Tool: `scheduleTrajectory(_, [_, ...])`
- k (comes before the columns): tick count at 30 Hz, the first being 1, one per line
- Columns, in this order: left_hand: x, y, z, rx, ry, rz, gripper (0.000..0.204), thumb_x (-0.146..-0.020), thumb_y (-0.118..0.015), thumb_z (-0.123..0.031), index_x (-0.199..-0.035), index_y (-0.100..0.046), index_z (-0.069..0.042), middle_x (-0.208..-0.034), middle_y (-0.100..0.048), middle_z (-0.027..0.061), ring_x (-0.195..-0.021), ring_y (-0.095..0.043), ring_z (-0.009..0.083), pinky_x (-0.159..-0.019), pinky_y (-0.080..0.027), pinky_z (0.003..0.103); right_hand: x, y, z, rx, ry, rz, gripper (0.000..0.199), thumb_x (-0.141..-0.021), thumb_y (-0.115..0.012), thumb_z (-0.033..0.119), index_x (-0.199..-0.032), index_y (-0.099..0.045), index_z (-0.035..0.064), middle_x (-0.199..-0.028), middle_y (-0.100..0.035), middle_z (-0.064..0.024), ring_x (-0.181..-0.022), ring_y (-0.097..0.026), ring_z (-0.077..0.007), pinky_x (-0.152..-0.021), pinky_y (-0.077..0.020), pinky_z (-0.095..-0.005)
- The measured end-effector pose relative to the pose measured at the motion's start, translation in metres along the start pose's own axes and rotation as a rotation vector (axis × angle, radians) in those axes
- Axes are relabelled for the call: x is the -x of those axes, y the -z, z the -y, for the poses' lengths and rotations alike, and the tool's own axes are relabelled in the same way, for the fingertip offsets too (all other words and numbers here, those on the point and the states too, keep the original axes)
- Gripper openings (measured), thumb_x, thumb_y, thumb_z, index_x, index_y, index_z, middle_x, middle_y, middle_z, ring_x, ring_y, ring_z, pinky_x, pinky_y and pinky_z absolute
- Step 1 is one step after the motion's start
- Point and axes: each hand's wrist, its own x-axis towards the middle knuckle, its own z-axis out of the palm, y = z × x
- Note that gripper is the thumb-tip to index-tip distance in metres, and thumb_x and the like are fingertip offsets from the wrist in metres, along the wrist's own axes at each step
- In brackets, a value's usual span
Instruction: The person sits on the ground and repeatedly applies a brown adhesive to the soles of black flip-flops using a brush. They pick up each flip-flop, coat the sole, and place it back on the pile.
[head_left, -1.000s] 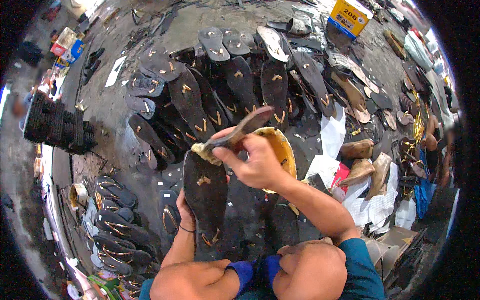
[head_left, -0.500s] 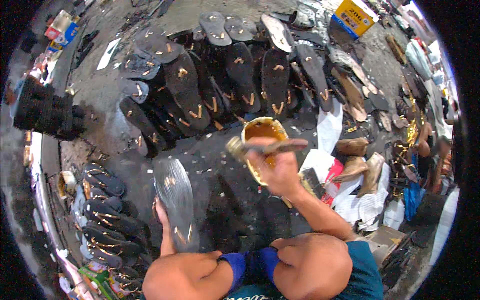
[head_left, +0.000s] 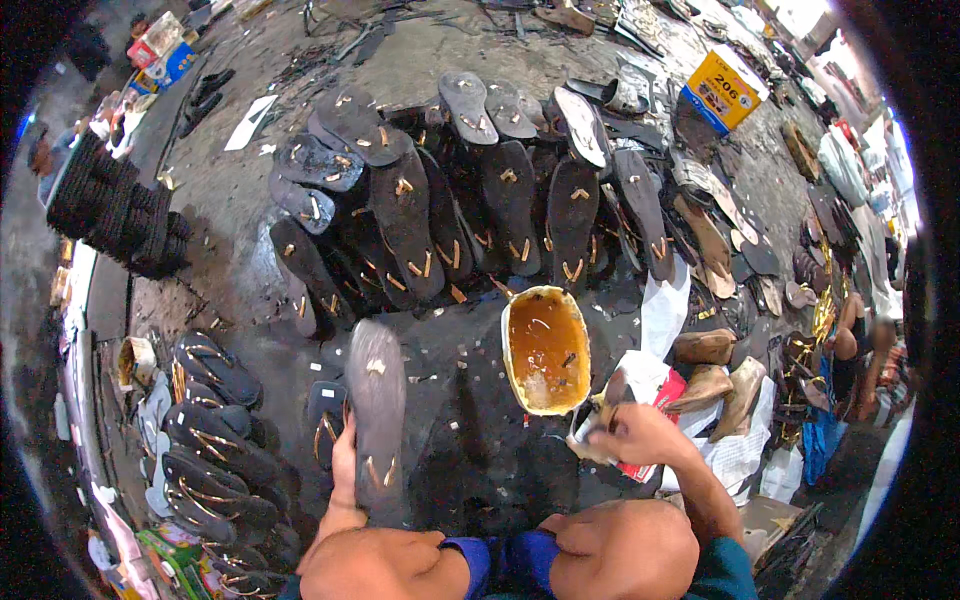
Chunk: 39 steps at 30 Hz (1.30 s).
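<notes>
My left hand point(head_left: 344, 465) grips the left edge of a dark sandal sole point(head_left: 378, 415), holding it lengthwise above the dark ground cover. Tan strap ends poke through the sole near its lower end, and its upper end looks pale and shiny. Just right of a tub of amber glue point(head_left: 545, 350), my right hand point(head_left: 640, 438) is closed on a brush point(head_left: 614, 388), whose dark handle points up; its bristle end is blurred. Glue crusts the tub's pale rim. A small black sandal point(head_left: 325, 420) lies left of the held sole.
Rows of dark sandal soles point(head_left: 405, 225) lean together beyond the tub. Strapped black sandals point(head_left: 215, 440) are stacked at left. Brown shoe forms point(head_left: 740, 400) rest on white paper at right. Farther off stands a yellow and blue box point(head_left: 725, 90).
My right hand and the brush have moved from over the tub to its lower right. The sole's sheen looks duller, and the small black sandal beside it now shows. The whole view has shifted.
</notes>
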Motion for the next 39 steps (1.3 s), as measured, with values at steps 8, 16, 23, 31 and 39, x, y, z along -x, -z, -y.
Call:
scheduleTrajectory(8, [-0.067,-0.127,0.022,0.100,-0.025,0.481,0.053,-0.103,-0.037,-0.046,-0.125,-0.060,-0.004,-0.115,-0.068,0.0151,-0.101,-0.068,0.0283,-0.093,-0.055,0.042,-0.097,-0.028,0.119,-0.475,0.800,-0.408,0.027,-0.085,-0.076,0.012,-0.110,-0.070,0.0062,-0.105,-0.072,-0.0121,-0.096,-0.070,-0.0268,-0.087,-0.0535,-0.0384])
scheduleTrajectory(16, [-0.041,-0.132,-0.004,0.109,-0.095,0.369,0.054,-0.099,-0.042,-0.046,-0.119,-0.058,0.002,-0.106,-0.067,0.0164,-0.092,-0.067,0.0261,-0.085,-0.056,0.040,-0.070,-0.052,0.112,-0.097,1.148,-0.425,0.047,-0.079,-0.069,0.014,-0.126,-0.064,0.0113,-0.115,-0.068,-0.0050,-0.098,-0.063,-0.0273,-0.085,-0.0490,-0.0401])
scheduleTrajectory(23, [-0.046,-0.142,-0.004,0.126,-0.126,0.431,0.038,-0.099,-0.049,-0.037,-0.101,-0.061,-0.002,-0.100,-0.065,0.0121,-0.094,-0.061,0.0226,-0.082,-0.053,0.035,-0.083,-0.062,0.113,-0.259,1.081,-0.494,0.047,-0.078,-0.072,0.012,-0.124,-0.065,0.0137,-0.104,-0.068,-0.0087,-0.095,-0.065,-0.0288,-0.079,-0.0508,-0.0428])
scheduleTrajectory(31, [-0.041,-0.139,0.037,-0.195,-0.218,0.141,0.038,-0.106,-0.043,-0.029,-0.132,-0.055,-0.004,-0.123,-0.064,0.0096,-0.111,-0.064,0.0231,-0.093,-0.055,0.041,-0.118,-0.019,0.133,-0.011,1.169,-0.773,0.038,-0.077,-0.067,0.011,-0.115,-0.065,0.0114,-0.099,-0.063,-0.0066,-0.090,-0.061,-0.0267,-0.075,-0.0472,-0.0415])
scheduleTrajectory(39, [-0.043,-0.134,0.030,-0.237,-0.211,0.217,0.041,-0.105,-0.042,-0.034,-0.128,-0.059,-0.004,-0.115,-0.069,0.0117,-0.099,-0.068,0.0232,-0.090,-0.056,0.038,-0.116,0.003,0.134,0.024,1.110,-0.670,0.049,-0.072,-0.073,0.018,-0.120,-0.064,0.0113,-0.103,-0.064,-0.0074,-0.097,-0.062,-0.0297,-0.079,-0.0484,-0.0424])
